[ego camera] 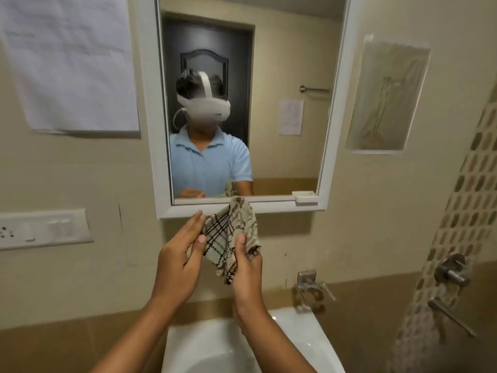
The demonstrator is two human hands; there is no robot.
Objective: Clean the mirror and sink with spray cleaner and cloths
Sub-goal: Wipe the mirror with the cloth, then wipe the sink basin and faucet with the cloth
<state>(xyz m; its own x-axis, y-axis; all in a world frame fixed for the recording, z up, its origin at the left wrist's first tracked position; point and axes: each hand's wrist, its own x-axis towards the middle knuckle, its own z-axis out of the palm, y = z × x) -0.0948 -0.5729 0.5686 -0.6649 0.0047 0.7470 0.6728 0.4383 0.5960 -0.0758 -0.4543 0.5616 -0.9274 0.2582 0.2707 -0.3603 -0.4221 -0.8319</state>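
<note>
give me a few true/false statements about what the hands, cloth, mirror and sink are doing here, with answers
1. Both hands hold the checked cloth. True: the left hand pinches its left edge and the right hand grips its right side.
2. The cloth is pressed flat on the mirror glass. False: it is held in the air, below the mirror, overlapping only its lower frame.
3. The sink lies below the hands. True.
4. A spray bottle stands on the sink rim. False: no spray bottle is in view.
5. The tap is mounted left of the sink. False: it sits at the right, on the wall.
</note>
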